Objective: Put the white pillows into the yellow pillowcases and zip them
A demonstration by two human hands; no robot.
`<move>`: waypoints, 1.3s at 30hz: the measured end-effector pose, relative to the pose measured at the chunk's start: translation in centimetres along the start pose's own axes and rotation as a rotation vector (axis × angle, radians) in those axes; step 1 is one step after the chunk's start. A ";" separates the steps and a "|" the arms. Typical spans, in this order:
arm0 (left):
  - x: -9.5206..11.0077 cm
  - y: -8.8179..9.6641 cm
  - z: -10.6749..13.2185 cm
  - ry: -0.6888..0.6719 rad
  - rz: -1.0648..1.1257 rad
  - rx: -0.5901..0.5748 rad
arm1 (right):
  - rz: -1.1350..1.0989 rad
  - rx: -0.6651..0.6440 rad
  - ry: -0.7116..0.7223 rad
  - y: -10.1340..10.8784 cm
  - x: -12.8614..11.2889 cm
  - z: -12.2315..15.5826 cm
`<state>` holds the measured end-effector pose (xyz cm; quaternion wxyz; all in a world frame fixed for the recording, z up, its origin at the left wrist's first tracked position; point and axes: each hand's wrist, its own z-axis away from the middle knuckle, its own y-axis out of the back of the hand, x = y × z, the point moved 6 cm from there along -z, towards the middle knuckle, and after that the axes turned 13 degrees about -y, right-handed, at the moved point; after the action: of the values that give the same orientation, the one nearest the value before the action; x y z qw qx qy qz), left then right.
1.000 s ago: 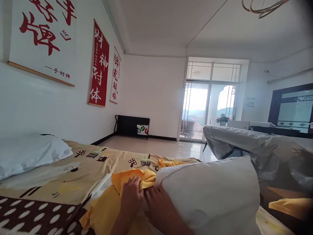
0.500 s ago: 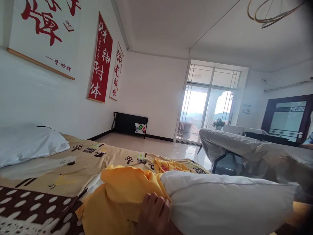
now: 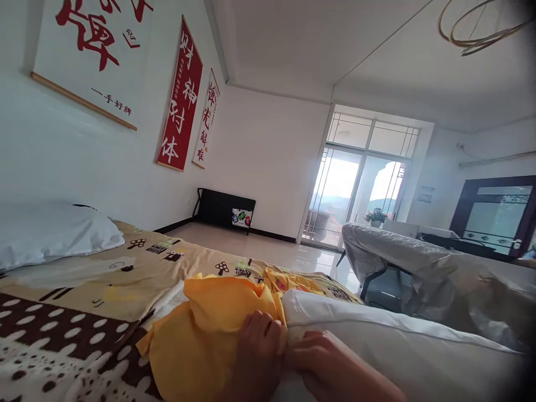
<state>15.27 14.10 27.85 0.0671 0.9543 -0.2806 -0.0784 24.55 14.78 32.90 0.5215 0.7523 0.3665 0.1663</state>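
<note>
A yellow pillowcase [image 3: 209, 335] lies bunched on the bed at the bottom middle, its edge meeting the left end of a white pillow [image 3: 389, 335]. My left hand [image 3: 260, 349] is closed on the pillowcase's edge, knuckles up. Close beside it, my right hand [image 3: 316, 357] is also closed, against the pillow's left end. Its fingertips are hidden, so whether they grip pillow or cloth cannot be made out. How far the pillow reaches inside the case is covered by the hands and fabric.
The bed has a patterned beige and brown sheet [image 3: 201, 257]. Another white pillow [image 3: 58, 237] lies at the left. More yellow printed cloth [image 3: 293, 281] is behind the pillow. A plastic-covered table [image 3: 402, 251] stands at the right, and a black folded frame [image 3: 218, 209] leans near the far wall.
My right hand has come into view beside the left one. The white pillow's right end has dropped lower. The left hand keeps its hold on the pillowcase, and the view has tilted slightly.
</note>
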 end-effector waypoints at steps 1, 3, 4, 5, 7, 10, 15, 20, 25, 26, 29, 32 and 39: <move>0.7 -0.1 0.0 -0.059 0.011 0.006 | -0.033 -0.047 -0.038 1.1 0.2 -0.8; 2.2 -0.2 0.3 -0.186 0.031 0.051 | -0.067 0.052 -0.145 3.0 0.8 -3.5; 2.8 -0.2 0.5 -0.242 0.035 0.075 | -0.072 0.057 -0.156 2.8 0.9 -5.1; 3.3 -0.2 0.7 -0.289 0.035 0.097 | -0.077 0.008 -0.147 1.8 0.9 -6.6; 3.7 -0.2 1.0 -0.320 0.028 0.099 | -0.109 -0.162 -0.124 -1.5 1.2 -9.1; 3.4 -0.6 0.6 -0.346 0.039 -0.076 | -0.156 -0.243 -0.135 -4.8 2.5 -10.8; 1.6 2.8 -1.6 -0.373 0.135 -0.123 | -0.331 0.043 -0.185 -0.5 6.6 -10.8; -7.3 8.9 -0.6 0.200 -0.009 0.446 | -0.635 0.587 -0.326 5.8 10.5 -8.1; -15.2 5.2 2.3 0.858 0.460 0.170 | -0.647 0.606 -0.266 6.2 10.1 -6.3; -15.2 4.0 2.7 0.923 0.633 0.072 | -0.609 0.582 -0.263 6.2 9.9 -6.1; -13.4 2.2 2.9 0.904 0.972 -0.151 | -0.543 0.581 -0.292 6.5 10.2 -5.9; -11.6 3.0 2.1 0.753 0.916 -0.225 | -0.389 0.377 -0.244 5.5 10.2 -6.7; -10.8 5.3 0.0 0.610 0.466 -0.144 | 0.143 0.181 -0.397 3.6 11.2 -7.7</move>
<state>3.50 15.57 30.02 0.2301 0.8374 -0.4507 0.2067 28.58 27.32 37.82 0.5008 0.8380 0.2159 0.0181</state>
